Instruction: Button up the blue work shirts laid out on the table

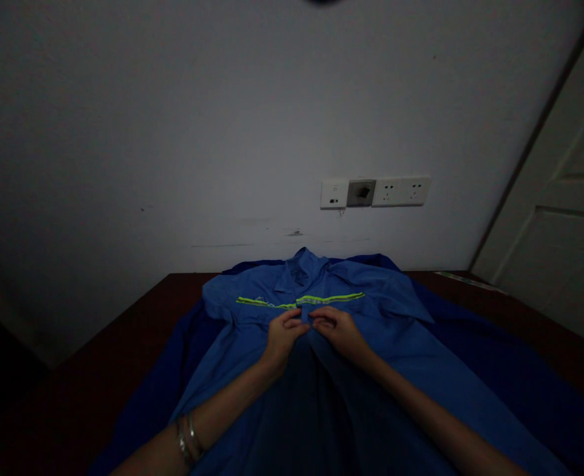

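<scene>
A blue work jacket [391, 337] lies spread out with its collar toward the wall. Yellow-green reflective strips cross its chest. My left hand [286, 334] pinches one front edge of the jacket just below the strips. Close beside it, my right hand [338, 330] pinches the other front edge, the fingertips of both hands nearly meeting. Below the hands the jacket front falls apart, showing a darker inside. Two bangles [188, 437] circle my left wrist. The small details between my fingers are too dark to make out.
Under the jacket spreads a darker blue cloth [475, 337] on a dark red tabletop [123, 324]. Behind stands a pale wall [222, 132] with a row of sockets [395, 192]. A white panelled door [559, 205] is at the right.
</scene>
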A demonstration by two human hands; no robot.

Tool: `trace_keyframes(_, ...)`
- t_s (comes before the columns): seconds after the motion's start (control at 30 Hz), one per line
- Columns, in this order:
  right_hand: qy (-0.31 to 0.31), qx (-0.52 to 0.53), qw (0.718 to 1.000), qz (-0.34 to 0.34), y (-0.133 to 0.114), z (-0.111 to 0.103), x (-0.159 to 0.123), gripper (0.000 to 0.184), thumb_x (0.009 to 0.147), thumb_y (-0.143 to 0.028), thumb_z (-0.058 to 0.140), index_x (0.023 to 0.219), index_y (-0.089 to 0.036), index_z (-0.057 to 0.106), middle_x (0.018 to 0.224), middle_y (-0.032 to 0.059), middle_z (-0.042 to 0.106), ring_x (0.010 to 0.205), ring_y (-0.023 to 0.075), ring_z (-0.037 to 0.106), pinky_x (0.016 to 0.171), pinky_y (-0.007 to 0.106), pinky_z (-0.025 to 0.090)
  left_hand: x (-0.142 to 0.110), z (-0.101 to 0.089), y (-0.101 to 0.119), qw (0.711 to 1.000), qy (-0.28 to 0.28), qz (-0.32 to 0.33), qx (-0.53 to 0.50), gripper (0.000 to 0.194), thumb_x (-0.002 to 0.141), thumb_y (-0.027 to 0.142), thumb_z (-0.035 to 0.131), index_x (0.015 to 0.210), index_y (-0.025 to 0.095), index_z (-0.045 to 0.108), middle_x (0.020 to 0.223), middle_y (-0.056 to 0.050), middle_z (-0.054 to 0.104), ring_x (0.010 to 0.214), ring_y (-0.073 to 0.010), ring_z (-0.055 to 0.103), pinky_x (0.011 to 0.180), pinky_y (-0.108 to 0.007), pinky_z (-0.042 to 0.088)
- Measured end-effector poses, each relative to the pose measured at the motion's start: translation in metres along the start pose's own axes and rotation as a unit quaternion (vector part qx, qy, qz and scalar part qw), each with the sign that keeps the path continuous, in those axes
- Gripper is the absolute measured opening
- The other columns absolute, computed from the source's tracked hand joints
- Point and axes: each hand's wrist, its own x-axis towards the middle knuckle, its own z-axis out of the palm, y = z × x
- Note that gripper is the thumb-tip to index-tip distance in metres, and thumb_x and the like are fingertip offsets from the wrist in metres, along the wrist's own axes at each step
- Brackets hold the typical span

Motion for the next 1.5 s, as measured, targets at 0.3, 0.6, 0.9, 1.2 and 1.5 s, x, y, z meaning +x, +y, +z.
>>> trace_keyframes(0.3, -0.016, -0.066, 0.997, -0.046, -0.007, -0.001, -0.001, 0.017, 0.072, -0.017, 0.053, 0.083, -0.017, 0.066, 0.086, 0.0062, 0.064, 0.080, 0.0161, 0.059, 0.075, 0.030, 0.048, 0.000, -0.001, -0.001, 1.000, 0.018, 0.009, -0.006, 0.050, 0.046, 0.009, 0.071, 0.095, 0.009, 0.059, 0.056, 0.001, 0.061, 0.051, -0.0110, 0.056, 0.056, -0.022, 0.043)
trace_keyframes(0.6, -0.016, -0.107, 0.992, -0.057, -0.009, -0.004, 0.000, 0.017, 0.074, -0.020, 0.053, 0.084, -0.017, 0.067, 0.085, 0.0064, 0.065, 0.081, 0.0169, 0.060, 0.076, 0.031, 0.046, 0.001, -0.001, 0.000, 1.000, 0.026, 0.013, 0.001, 0.044, 0.045, 0.009, 0.072, 0.087, 0.011, 0.058, 0.055, 0.001, 0.061, 0.050, -0.0115, 0.056, 0.055, -0.023, 0.044)
trace_keyframes(0.9, -0.030, -0.098, 0.995, -0.013, -0.013, -0.003, -0.001, 0.018, 0.072, -0.020, 0.054, 0.084, -0.017, 0.067, 0.085, 0.0063, 0.068, 0.080, 0.0187, 0.061, 0.077, 0.033, 0.046, 0.001, -0.002, -0.002, 0.999, 0.030, 0.020, 0.022, 0.036, 0.047, 0.010, 0.071, 0.080, 0.012, 0.058, 0.054, 0.002, 0.060, 0.050, -0.0111, 0.056, 0.054, -0.022, 0.043)
trace_keyframes(1.2, -0.064, -0.095, 0.993, -0.027, -0.012, -0.011, 0.003, 0.021, 0.074, -0.026, 0.052, 0.084, -0.016, 0.068, 0.086, 0.0061, 0.068, 0.081, 0.0195, 0.061, 0.077, 0.033, 0.046, 0.004, -0.004, -0.002, 0.998, 0.026, 0.024, 0.050, 0.037, 0.047, 0.009, 0.070, 0.082, 0.012, 0.057, 0.053, 0.002, 0.059, 0.049, -0.0095, 0.053, 0.052, -0.020, 0.041)
trace_keyframes(1.5, -0.040, -0.107, 0.993, -0.015, -0.011, -0.007, 0.002, 0.014, 0.072, -0.025, 0.057, 0.077, -0.016, 0.066, 0.077, 0.0049, 0.067, 0.072, 0.0172, 0.060, 0.067, 0.028, 0.046, 0.003, -0.003, -0.001, 0.999, 0.028, 0.021, 0.038, 0.043, 0.045, 0.009, 0.072, 0.086, 0.011, 0.059, 0.056, 0.001, 0.060, 0.050, -0.0106, 0.055, 0.053, -0.021, 0.041)
